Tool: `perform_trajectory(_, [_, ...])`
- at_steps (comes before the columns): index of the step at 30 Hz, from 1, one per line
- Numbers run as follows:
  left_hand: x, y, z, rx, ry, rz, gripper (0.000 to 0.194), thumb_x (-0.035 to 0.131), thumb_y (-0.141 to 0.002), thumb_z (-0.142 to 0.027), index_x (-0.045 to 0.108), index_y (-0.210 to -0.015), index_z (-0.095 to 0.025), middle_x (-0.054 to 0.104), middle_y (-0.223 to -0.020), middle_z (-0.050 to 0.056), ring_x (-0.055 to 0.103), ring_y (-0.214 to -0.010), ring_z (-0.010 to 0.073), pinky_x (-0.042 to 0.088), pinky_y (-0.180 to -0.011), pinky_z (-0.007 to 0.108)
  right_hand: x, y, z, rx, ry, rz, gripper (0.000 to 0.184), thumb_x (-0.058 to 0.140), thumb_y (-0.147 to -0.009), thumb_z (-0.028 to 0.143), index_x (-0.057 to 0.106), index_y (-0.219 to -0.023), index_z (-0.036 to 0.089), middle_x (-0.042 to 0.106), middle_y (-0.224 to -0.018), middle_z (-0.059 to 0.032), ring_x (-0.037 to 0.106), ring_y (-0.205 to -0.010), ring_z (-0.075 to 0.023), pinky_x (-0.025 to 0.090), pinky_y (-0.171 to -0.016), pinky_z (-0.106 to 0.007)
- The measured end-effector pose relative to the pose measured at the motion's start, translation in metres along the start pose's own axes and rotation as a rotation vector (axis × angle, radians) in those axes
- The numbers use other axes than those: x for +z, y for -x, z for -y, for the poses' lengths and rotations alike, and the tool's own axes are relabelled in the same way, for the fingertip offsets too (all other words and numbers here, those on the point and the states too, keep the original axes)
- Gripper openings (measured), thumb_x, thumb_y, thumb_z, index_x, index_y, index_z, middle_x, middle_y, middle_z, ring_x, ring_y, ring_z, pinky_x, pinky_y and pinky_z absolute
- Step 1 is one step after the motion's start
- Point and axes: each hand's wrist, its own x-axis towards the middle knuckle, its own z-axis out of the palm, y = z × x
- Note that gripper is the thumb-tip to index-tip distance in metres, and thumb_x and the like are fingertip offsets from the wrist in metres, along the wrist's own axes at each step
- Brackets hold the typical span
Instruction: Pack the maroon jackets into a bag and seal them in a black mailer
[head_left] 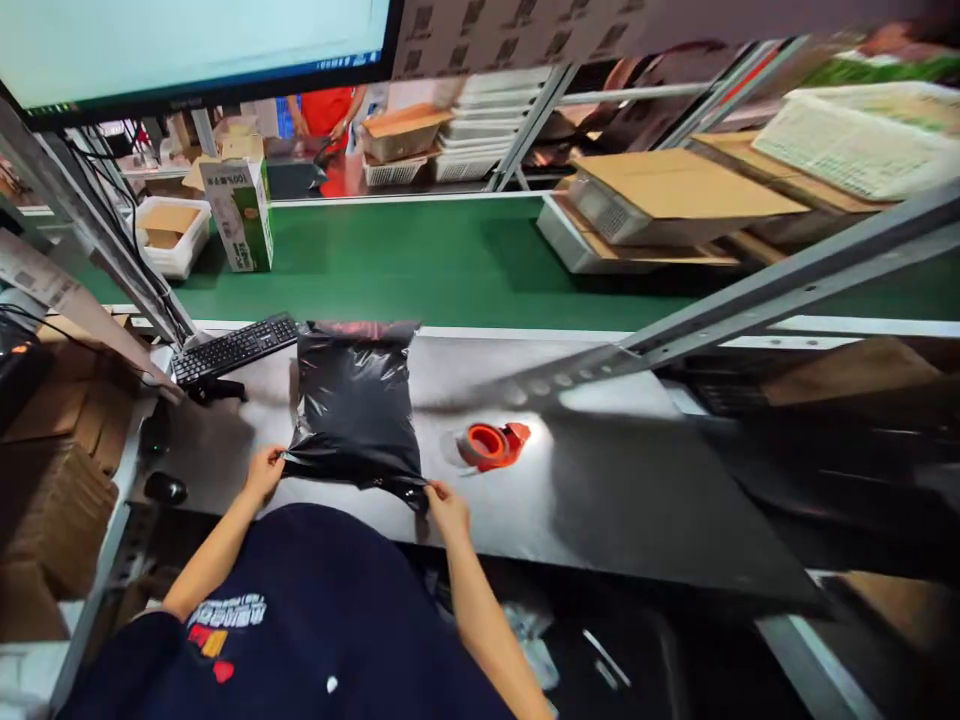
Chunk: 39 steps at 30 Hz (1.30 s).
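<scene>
A shiny black plastic mailing bag [356, 395] lies on the metal table [600, 480] in front of my body. At its near left corner, my left hand [264, 472] pinches the plastic between thumb and fingers. My right hand [448, 508] grips the near right corner in the same way, and the near edge is stretched between the two. Just right of the bag sits an orange tape dispenser [491, 446] with a roll of tape in it. Whatever the bag contains, if anything, is hidden.
Behind the table runs a green conveyor belt [390, 250] carrying a tall carton [241, 210] and white trays with cardboard [675, 190]. A keyboard [236, 350] and mouse [165, 488] lie left, below a monitor [195, 50]. A person in red [326, 115] is beyond the belt.
</scene>
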Motion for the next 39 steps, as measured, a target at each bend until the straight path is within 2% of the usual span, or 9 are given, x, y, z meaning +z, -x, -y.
perform_trajectory(3, [-0.028, 0.003, -0.007, 0.088, -0.073, 0.001, 0.046, 0.061, -0.085, -0.021, 0.069, -0.131, -0.020, 0.070, -0.134, 0.009, 0.065, -0.125, 0.0256, 0.047, -0.112, 0.040, -0.018, 0.001, 0.004, -0.022, 0.034, 0.001, 0.044, 0.055, -0.070, 0.043, 0.075, -0.096, 0.014, 0.077, -0.103, -0.0169, 0.073, -0.096, -0.0331, 0.060, -0.089, -0.049])
perform_trajectory(7, [-0.048, -0.043, -0.089, 0.286, -0.260, -0.195, 0.056, 0.045, -0.102, -0.033, 0.048, -0.155, -0.015, 0.036, -0.166, 0.015, 0.031, -0.155, 0.0266, 0.026, -0.128, 0.044, -0.011, -0.032, 0.074, -0.387, 0.175, -0.078, 0.057, 0.050, -0.093, 0.045, 0.062, -0.136, 0.010, 0.059, -0.145, -0.0200, 0.052, -0.139, -0.0301, 0.039, -0.120, -0.050])
perform_trajectory(11, [-0.013, -0.094, -0.174, 0.413, -0.432, -0.025, 0.061, 0.040, -0.104, -0.039, 0.035, -0.163, -0.023, 0.019, -0.173, 0.008, 0.010, -0.161, 0.0315, 0.010, -0.129, 0.061, 0.047, -0.063, 0.158, -0.632, 0.429, 0.091, 0.055, 0.041, -0.104, 0.042, 0.052, -0.151, 0.016, 0.041, -0.162, -0.0147, 0.034, -0.153, -0.0327, 0.029, -0.124, -0.057])
perform_trajectory(14, [0.016, -0.109, -0.189, 0.306, -0.494, 0.053, 0.063, 0.038, -0.104, -0.041, 0.029, -0.165, -0.028, 0.011, -0.174, 0.007, 0.004, -0.161, 0.0374, 0.009, -0.123, 0.074, 0.079, -0.073, 0.175, -0.581, 0.546, 0.153, 0.057, 0.039, -0.105, 0.042, 0.043, -0.158, 0.019, 0.031, -0.168, -0.0119, 0.025, -0.156, -0.0364, 0.026, -0.122, -0.063])
perform_trajectory(25, [0.064, -0.106, -0.149, 0.254, -0.585, 0.062, 0.065, 0.042, -0.103, -0.041, 0.027, -0.165, -0.029, 0.007, -0.174, 0.009, 0.001, -0.161, 0.0369, -0.002, -0.120, 0.077, 0.116, -0.058, 0.126, -0.616, 0.534, 0.068, 0.058, 0.037, -0.104, 0.034, 0.040, -0.160, 0.016, 0.031, -0.167, -0.0161, 0.023, -0.156, -0.0365, 0.018, -0.124, -0.064])
perform_trajectory(28, [0.057, -0.118, -0.152, 0.267, -0.518, 0.077, 0.065, 0.045, -0.102, -0.039, 0.030, -0.164, -0.028, 0.009, -0.174, 0.009, 0.000, -0.161, 0.0361, -0.004, -0.121, 0.076, 0.119, -0.072, 0.133, -0.590, 0.504, 0.118, 0.058, 0.036, -0.104, 0.036, 0.042, -0.158, 0.016, 0.031, -0.167, -0.0158, 0.023, -0.156, -0.0373, 0.020, -0.123, -0.065])
perform_trajectory(31, [0.026, -0.113, -0.136, 0.295, -0.256, 0.095, 0.065, 0.047, -0.102, -0.035, 0.029, -0.164, -0.026, 0.012, -0.174, 0.008, 0.005, -0.162, 0.0298, 0.005, -0.128, 0.064, 0.092, -0.078, 0.128, -0.562, 0.397, 0.169, 0.058, 0.033, -0.104, 0.038, 0.042, -0.158, 0.018, 0.033, -0.166, -0.0141, 0.025, -0.156, -0.0342, 0.028, -0.122, -0.062])
perform_trajectory(36, [-0.024, -0.046, -0.050, -0.107, 0.250, 0.054, 0.073, 0.065, -0.094, -0.027, 0.034, -0.159, -0.019, 0.030, -0.168, 0.017, 0.037, -0.152, 0.0295, 0.033, -0.125, 0.049, 0.024, 0.003, 0.069, -0.498, 0.188, -0.058, 0.052, 0.040, -0.101, 0.038, 0.059, -0.143, 0.015, 0.061, -0.142, -0.0180, 0.052, -0.138, -0.0308, 0.042, -0.116, -0.052])
perform_trajectory(39, [-0.023, 0.003, -0.006, -0.282, 0.328, 0.258, 0.068, 0.084, -0.073, -0.015, 0.058, -0.135, -0.012, 0.068, -0.131, 0.018, 0.069, -0.115, 0.0285, 0.056, -0.101, 0.041, 0.023, 0.077, 0.045, -0.537, 0.171, 0.280, 0.037, 0.044, -0.100, 0.033, 0.074, -0.118, 0.019, 0.075, -0.110, -0.0126, 0.071, -0.103, -0.0250, 0.057, -0.095, -0.039])
